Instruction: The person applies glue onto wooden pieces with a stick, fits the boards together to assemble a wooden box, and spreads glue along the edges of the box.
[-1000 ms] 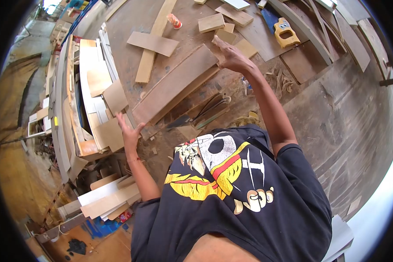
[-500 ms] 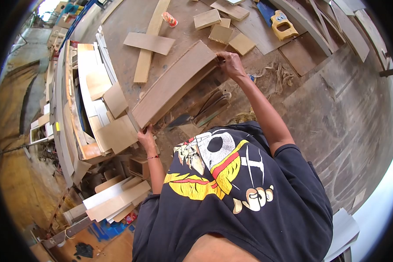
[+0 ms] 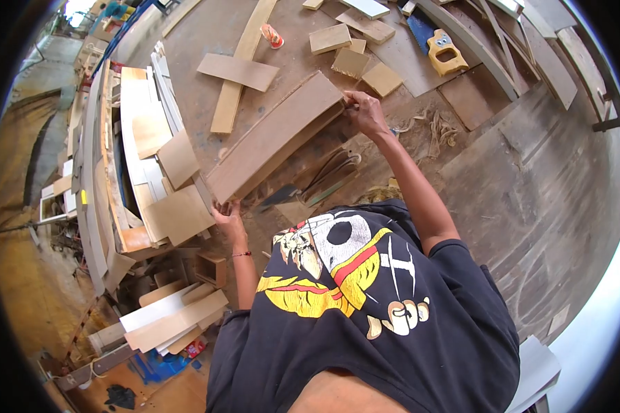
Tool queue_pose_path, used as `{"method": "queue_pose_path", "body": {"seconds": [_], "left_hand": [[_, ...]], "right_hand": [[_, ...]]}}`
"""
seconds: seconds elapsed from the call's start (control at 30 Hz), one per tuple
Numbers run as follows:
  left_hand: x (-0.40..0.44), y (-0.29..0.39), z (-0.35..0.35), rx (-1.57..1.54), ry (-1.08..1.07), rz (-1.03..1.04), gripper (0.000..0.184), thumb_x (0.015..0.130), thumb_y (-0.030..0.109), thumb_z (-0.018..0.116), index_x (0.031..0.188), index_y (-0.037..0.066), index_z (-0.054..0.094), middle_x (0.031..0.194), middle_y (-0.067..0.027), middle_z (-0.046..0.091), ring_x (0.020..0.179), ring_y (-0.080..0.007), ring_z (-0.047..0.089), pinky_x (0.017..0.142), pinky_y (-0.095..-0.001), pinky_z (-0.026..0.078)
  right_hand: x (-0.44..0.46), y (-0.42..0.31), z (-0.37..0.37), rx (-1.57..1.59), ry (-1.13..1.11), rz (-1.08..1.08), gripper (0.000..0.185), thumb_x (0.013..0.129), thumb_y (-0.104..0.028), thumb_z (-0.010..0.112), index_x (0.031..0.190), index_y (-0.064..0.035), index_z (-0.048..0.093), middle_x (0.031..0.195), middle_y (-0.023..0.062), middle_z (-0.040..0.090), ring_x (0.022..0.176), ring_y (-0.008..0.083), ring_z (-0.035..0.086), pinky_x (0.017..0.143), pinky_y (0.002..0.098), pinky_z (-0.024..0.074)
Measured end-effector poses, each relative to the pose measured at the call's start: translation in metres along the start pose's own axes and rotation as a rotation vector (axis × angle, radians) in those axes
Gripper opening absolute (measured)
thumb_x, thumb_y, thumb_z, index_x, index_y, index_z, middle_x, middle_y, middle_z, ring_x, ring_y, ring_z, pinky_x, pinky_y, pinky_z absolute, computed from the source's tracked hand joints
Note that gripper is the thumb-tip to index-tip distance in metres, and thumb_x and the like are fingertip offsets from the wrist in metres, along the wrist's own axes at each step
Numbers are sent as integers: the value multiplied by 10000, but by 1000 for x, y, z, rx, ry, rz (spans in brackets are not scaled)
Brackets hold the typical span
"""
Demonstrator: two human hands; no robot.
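Note:
A long brown wooden box-like piece (image 3: 279,134) lies diagonally on the work surface, its hollow side facing my body. My left hand (image 3: 229,217) grips its lower left end, the fingertips at the corner. At the upper right end, my right hand (image 3: 366,113) pinches the edge, thumb and fingers pressed together. Beyond the piece, a short board (image 3: 238,71) lies across a longer strip (image 3: 227,107). Several small wood blocks (image 3: 329,38) rest past its right end. Between the piece and my shirt are dark curved strips (image 3: 334,168).
A saw with a yellow handle (image 3: 446,54) lies at the upper right, near long planks (image 3: 472,48). A red-and-white container (image 3: 272,36) stands farther back. Stacked boards (image 3: 141,131) fill the left side, with more boards (image 3: 176,316) below them.
Both hands, open a second ago, have closed on the ends of the box-like piece. My left hand moved in to its lower end, and my right hand moved down to the edge.

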State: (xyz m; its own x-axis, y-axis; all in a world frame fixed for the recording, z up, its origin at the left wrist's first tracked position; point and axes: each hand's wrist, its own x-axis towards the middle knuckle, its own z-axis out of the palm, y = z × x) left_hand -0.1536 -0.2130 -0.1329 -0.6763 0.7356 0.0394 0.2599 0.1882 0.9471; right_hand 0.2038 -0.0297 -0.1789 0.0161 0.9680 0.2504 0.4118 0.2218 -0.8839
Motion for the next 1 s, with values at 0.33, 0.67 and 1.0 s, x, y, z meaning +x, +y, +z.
{"method": "queue_pose_path", "body": {"seconds": [0.33,0.67,1.0], "left_hand": [[-51,31,24,472,389,306,609,811,101,615,1304,-26,279,1098,-185,452,990,-289,455,896,-399,376],[-83,44,85,-197,-442,-254,640,922,575,301,1038,13,586,790,-43,602,734,-115,558,675,-277,441],[-75,85,131,-532,-529,-529,618,888,564,425,1168,19,502,981,-63,625,886,-135,579,771,-285,447]], "right_hand": [[-29,-62,11,56,152,361,486,732,-100,713,1147,41,503,806,95,607,738,175,579,653,289,481],[-46,-53,-1,234,-28,543,237,820,-131,635,995,28,629,837,117,665,692,160,617,638,277,488],[9,-4,-70,-673,204,190,650,703,-313,720,1206,24,485,1191,221,470,1118,367,435,932,429,371]]}}
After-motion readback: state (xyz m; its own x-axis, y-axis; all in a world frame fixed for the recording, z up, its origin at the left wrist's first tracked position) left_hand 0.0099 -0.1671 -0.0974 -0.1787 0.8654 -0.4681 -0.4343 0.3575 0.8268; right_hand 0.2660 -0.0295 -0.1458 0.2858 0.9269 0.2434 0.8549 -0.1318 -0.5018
